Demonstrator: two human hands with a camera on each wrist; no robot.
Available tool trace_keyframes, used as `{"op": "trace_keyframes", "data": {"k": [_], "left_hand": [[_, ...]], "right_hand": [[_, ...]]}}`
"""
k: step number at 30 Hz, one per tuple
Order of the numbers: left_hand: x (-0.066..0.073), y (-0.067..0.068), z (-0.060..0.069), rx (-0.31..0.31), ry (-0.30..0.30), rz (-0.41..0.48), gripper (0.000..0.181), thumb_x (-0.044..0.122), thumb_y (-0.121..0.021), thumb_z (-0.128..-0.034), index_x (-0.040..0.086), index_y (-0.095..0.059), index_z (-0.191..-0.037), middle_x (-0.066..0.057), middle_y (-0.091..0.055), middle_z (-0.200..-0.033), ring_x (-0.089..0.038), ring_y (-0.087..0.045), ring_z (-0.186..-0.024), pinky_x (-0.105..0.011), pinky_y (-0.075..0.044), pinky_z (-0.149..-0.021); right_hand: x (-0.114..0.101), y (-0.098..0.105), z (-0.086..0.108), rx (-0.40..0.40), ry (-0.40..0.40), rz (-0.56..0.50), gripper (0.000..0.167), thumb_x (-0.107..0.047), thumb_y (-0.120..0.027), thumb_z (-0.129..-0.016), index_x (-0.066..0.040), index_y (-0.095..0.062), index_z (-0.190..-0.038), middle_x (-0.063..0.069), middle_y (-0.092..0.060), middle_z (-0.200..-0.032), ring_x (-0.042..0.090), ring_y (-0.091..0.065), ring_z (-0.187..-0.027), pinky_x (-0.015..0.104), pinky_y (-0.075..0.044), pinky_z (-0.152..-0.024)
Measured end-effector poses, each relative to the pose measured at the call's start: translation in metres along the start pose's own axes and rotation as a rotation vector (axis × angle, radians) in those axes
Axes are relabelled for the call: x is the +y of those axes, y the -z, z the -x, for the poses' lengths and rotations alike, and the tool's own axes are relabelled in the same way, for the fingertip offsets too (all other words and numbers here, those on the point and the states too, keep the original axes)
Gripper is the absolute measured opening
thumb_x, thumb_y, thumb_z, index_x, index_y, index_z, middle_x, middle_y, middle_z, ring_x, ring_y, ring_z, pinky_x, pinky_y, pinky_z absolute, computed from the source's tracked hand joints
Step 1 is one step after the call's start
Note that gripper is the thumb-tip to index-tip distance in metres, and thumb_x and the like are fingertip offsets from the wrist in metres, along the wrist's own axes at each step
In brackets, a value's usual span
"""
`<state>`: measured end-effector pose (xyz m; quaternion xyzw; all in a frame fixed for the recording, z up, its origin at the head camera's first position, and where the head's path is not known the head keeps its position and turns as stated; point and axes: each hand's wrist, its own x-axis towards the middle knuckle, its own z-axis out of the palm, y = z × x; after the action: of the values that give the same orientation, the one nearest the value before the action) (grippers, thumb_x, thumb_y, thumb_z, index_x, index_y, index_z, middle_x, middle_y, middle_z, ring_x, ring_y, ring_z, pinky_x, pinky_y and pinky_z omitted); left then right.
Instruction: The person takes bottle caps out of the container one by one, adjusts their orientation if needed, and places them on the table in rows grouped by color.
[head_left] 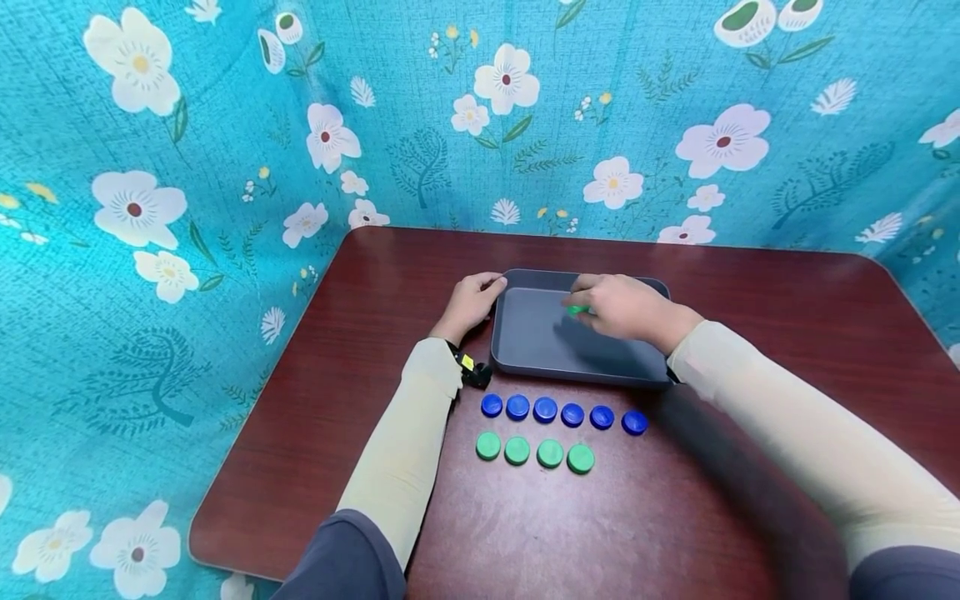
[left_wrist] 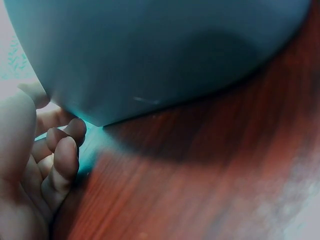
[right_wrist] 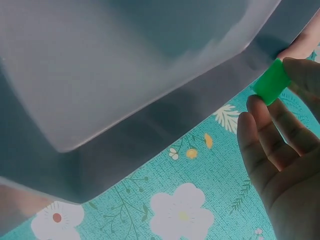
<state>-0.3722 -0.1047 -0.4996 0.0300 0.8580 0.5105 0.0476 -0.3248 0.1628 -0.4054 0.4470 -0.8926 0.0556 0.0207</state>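
In the head view my right hand (head_left: pixel 622 308) is over the grey tray (head_left: pixel 525 368), pinching a green bottle cap (head_left: pixel 577 309). The right wrist view shows this green cap (right_wrist: pixel 272 82) between the thumb and fingertips of the right hand (right_wrist: pixel 285 155), apart from the tray's inner floor. My left hand (head_left: pixel 470 302) grips the tray's rim near its far left corner. Seen from the left wrist, the thumb of the left hand (left_wrist: pixel 35 155) lies at the tray wall (left_wrist: pixel 150 65), with the other fingers curled below the edge.
A row of several blue bottle caps (head_left: pixel 545 409) lies just in front of the tray. Nearer to me is a row of several green bottle caps (head_left: pixel 550 453). All sit on the dark red wooden table (head_left: pixel 315 433). A blue floral curtain (head_left: pixel 420 117) hangs behind and to the left.
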Motion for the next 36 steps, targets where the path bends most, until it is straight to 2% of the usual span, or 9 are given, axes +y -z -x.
{"op": "trace_keyframes", "data": {"k": [7,14,25,36], "left_hand": [[0.0,0.001,0.001,0.006,-0.012,-0.002,0.041,0.046,-0.054,-0.0987,0.022,-0.064,-0.13,0.002,-0.066,-0.109,-0.021,-0.062,-0.066,-0.034,-0.054,-0.061],[0.0,0.001,0.0,0.009,-0.024,-0.029,0.042,0.047,-0.053,-0.0989,0.021,-0.064,-0.131,0.001,-0.064,-0.119,-0.013,-0.061,-0.081,-0.031,-0.054,-0.063],[0.0,0.0,0.001,0.016,-0.034,-0.035,0.042,0.046,-0.053,-0.0992,0.02,-0.064,-0.131,0.0,-0.065,-0.117,-0.014,-0.061,-0.077,-0.032,-0.054,-0.063],[-0.002,-0.001,0.0,0.009,-0.044,-0.043,0.045,0.048,-0.051,-0.0995,0.02,-0.062,-0.133,0.0,-0.063,-0.122,-0.013,-0.061,-0.079,-0.032,-0.054,-0.063]], "right_hand": [[-0.001,0.001,0.004,0.023,0.022,-0.001,0.029,-0.013,-0.074,-0.086,-0.006,-0.073,-0.114,0.012,-0.063,-0.109,0.026,-0.063,-0.096,0.043,-0.054,-0.082],[-0.005,0.001,0.01,0.022,0.035,0.014,0.03,-0.014,-0.074,-0.087,-0.006,-0.072,-0.115,0.011,-0.062,-0.108,0.025,-0.064,-0.096,0.042,-0.054,-0.082],[-0.017,-0.004,0.016,0.04,0.057,0.012,0.031,-0.016,-0.075,-0.087,-0.006,-0.072,-0.116,0.009,-0.063,-0.108,0.021,-0.065,-0.094,0.04,-0.055,-0.081],[-0.027,0.005,0.024,0.056,0.041,0.021,0.031,-0.017,-0.075,-0.087,-0.007,-0.072,-0.117,0.009,-0.061,-0.108,0.02,-0.064,-0.093,0.039,-0.055,-0.08]]}}
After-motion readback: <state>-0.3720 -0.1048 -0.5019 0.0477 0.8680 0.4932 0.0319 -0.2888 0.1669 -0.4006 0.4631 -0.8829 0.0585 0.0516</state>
